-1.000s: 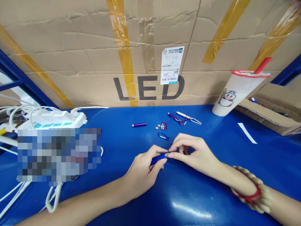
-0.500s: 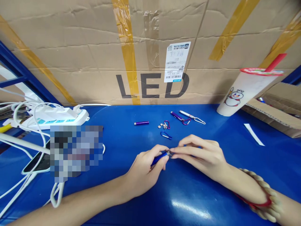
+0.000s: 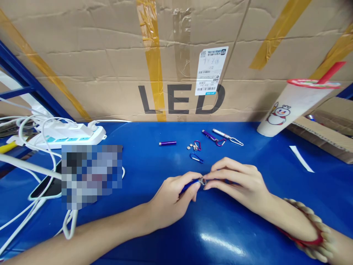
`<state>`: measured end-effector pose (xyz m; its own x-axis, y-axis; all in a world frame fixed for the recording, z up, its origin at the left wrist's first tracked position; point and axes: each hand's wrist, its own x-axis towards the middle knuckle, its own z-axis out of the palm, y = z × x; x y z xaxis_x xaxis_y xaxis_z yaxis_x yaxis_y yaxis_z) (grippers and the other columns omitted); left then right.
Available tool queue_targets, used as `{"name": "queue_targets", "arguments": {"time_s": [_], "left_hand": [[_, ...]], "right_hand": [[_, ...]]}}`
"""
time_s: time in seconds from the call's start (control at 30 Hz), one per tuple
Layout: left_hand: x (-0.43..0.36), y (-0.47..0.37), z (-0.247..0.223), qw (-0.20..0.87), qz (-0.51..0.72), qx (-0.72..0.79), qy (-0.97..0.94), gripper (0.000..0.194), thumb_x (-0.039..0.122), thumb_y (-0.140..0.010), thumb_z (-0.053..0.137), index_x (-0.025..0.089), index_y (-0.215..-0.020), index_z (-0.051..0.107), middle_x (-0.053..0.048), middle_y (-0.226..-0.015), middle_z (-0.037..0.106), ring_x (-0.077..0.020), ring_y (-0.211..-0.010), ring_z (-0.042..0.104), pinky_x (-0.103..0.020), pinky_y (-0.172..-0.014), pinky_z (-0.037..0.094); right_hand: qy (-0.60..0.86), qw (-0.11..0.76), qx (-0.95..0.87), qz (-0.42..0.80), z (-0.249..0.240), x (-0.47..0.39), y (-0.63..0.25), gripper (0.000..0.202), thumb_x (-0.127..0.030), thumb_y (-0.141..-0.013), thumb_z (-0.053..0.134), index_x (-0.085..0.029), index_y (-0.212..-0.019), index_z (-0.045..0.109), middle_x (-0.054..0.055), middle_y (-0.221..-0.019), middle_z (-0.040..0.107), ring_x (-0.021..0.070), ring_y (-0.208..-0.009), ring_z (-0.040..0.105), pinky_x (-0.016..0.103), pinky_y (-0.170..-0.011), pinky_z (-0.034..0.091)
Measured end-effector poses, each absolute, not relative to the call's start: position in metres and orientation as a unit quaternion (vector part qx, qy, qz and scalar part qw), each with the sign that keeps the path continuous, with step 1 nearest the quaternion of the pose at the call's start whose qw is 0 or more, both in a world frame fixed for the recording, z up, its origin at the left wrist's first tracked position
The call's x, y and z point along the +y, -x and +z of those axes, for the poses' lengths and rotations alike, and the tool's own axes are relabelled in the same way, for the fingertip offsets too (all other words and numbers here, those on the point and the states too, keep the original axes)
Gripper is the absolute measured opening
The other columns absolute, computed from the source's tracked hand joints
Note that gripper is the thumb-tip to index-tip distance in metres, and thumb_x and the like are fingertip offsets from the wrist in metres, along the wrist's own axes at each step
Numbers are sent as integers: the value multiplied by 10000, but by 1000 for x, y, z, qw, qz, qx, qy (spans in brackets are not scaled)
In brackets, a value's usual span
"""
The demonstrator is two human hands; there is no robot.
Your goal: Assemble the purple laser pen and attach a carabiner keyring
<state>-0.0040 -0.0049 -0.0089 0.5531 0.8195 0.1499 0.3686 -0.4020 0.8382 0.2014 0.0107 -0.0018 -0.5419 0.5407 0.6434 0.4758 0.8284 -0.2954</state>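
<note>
A slim blue tube (image 3: 189,186) sits just below the middle of the frame, slanting up to the right. Its body is a glossy, saturated blue, though much of it is hidden by fingers; the silver end (image 3: 203,181) is bright and metallic, with a round rim that looks hollow and dark inside. The left hand (image 3: 176,195) is clamped on the tube, thumb below and fingers above, leaving the silver end bare. The right hand (image 3: 239,180) has its fingertips and thumb slightly parted right at that rim; whether they touch it, I cannot tell. A pale beaded bracelet (image 3: 317,224) with a red cord circles the right wrist.

Just above the hands, a blue carabiner (image 3: 196,158) lies on the blue counter (image 3: 154,165). Beyond it are small silver discs (image 3: 189,148) beside a reddish clip (image 3: 198,145). A purple tube (image 3: 168,143) with a silver end lies to the left of these; up and to the right, a purple pen (image 3: 209,135) and a silver pen (image 3: 220,133) lie close together, each with a clip at its lower right end.

At the right of the frame are a white strip (image 3: 301,158), a tall cup (image 3: 284,116) with a red straw (image 3: 332,71), and an open carton (image 3: 325,140). At the left are a white power strip (image 3: 68,138), tangled cables and a pixelated patch. A large cardboard box (image 3: 110,77) printed "LED" fills the top.
</note>
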Motion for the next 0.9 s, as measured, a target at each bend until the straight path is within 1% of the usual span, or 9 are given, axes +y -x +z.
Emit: {"name": "queue_targets", "arguments": {"time_s": [0.13, 0.27, 0.4, 0.53, 0.6, 0.77, 0.9], "left_hand": [[-5, 4, -9, 396, 281, 377, -788, 260, 251, -937, 351, 169, -1043, 573, 14, -682, 577, -97, -641, 535, -201, -670, 417], [-5, 5, -9, 394, 279, 379, -790, 265, 250, -938, 344, 172, -1025, 581, 13, -673, 578, -97, -635, 533, -200, -666, 416], [-5, 4, -10, 392, 280, 379, -790, 269, 256, -939, 343, 178, -1004, 592, 13, -673, 584, -96, -632, 538, -198, -659, 418], [-4, 4, -11, 384, 286, 373, -795, 282, 245, -939, 344, 171, -1023, 603, 11, -676, 588, -97, -638, 544, -196, -665, 424], [-4, 4, -12, 374, 294, 370, -798, 284, 230, -937, 355, 164, -1043, 610, 7, -690, 594, -99, -652, 548, -198, -683, 429], [-2, 4, -14, 333, 306, 378, -808, 288, 195, -935, 364, 182, -1072, 616, -8, -764, 627, -121, -747, 569, -227, -738, 429], [-2, 3, -13, 353, 308, 388, -794, 272, 214, -940, 359, 192, -1070, 596, 2, -772, 619, -106, -721, 567, -210, -732, 443]], "right_hand": [[307, 390, -866, 67, -2, 10, -200, 99, -284, -834, 633, -208, -880, 674, 18, -812, 643, 94, -671, 617, 181, -573, 477], [308, 389, -864, 85, -2, 11, -200, 90, -272, -812, 658, -202, -865, 677, 17, -800, 645, 95, -653, 612, 186, -571, 480], [305, 395, -861, 97, -3, 11, -200, 89, -281, -817, 652, -214, -867, 680, 12, -787, 648, 97, -648, 611, 190, -566, 485], [300, 406, -856, 115, -3, 10, -200, 72, -228, -802, 669, -201, -868, 679, 12, -786, 638, 92, -658, 600, 187, -579, 485], [304, 411, -850, 129, -3, 10, -199, 76, -218, -786, 685, -196, -858, 680, 12, -782, 629, 86, -637, 583, 184, -546, 469], [323, 425, -828, 175, -3, 11, -196, 99, -291, -789, 677, -196, -813, 691, 14, -752, 613, 75, -549, 532, 196, -460, 425], [338, 423, -822, 178, -3, 11, -196, 139, -329, -814, 647, -205, -822, 710, 23, -750, 621, 84, -562, 546, 200, -468, 444]]}}
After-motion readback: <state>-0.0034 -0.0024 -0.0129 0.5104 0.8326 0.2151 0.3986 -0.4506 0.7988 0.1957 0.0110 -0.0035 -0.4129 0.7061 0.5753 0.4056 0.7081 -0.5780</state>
